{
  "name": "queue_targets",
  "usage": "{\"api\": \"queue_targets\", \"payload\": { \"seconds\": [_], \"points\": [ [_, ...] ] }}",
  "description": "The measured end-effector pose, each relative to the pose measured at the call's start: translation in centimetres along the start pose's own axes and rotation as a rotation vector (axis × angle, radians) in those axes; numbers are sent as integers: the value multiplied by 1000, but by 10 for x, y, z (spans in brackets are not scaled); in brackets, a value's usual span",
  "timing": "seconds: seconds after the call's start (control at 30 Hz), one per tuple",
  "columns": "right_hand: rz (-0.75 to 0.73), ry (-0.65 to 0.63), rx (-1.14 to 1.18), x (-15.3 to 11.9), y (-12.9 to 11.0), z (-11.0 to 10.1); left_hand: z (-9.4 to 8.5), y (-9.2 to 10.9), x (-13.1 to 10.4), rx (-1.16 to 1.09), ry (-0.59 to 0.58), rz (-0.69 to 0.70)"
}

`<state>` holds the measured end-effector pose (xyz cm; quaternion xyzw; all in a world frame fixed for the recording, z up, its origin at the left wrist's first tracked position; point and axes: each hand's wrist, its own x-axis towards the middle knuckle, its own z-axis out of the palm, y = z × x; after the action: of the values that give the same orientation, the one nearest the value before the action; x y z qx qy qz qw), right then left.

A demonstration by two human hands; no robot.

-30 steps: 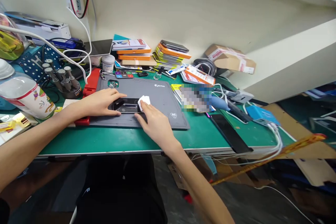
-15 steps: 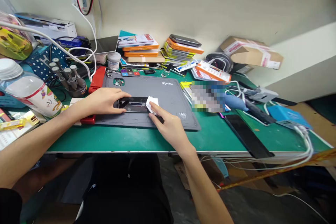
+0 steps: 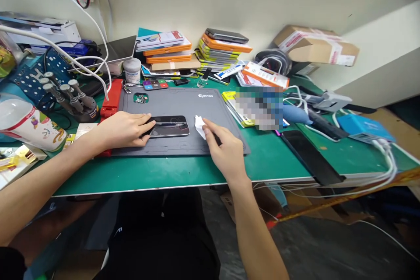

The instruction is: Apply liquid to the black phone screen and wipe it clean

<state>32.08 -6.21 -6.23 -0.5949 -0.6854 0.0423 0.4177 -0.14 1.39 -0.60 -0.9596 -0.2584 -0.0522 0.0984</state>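
A black-screened smartphone [image 3: 171, 127] lies flat on the grey work mat [image 3: 170, 103]. My left hand [image 3: 126, 130] grips the phone's left end, fingers along the far side and thumb at the near edge. Light reflects in a streak across the glass. Just right of the phone, my right hand [image 3: 226, 148] pinches a crumpled white wipe [image 3: 199, 127] between thumb and fingers. The wipe is apart from the phone, close over the mat.
Left of the mat stand a red holder [image 3: 110, 100], a rack of screwdrivers [image 3: 74, 100] and a large printed bottle [image 3: 31, 118]. Boxes are stacked [image 3: 219, 48] along the wall. To the right are a dark phone-shaped panel [image 3: 308, 155] and a blue charger [image 3: 364, 127] with cables.
My right hand has lifted the wipe off the phone's right end and moved it right. My left hand still holds the phone, its fingers now further over the glass. The view has shifted slightly.
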Motion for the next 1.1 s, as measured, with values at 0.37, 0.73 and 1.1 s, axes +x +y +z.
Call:
{"api": "queue_targets", "payload": {
  "seconds": [0.37,0.73,1.1],
  "points": [
    [-285,-139,-11,2,-6,-5,-5,8,5,115,-67,-21],
    [-287,-253,20,0,-6,-3,-5,9,5,111,-61,-14],
    [-342,-229,0,0,-5,-3,-6,9,5,164,-24,19]
  ]
}}
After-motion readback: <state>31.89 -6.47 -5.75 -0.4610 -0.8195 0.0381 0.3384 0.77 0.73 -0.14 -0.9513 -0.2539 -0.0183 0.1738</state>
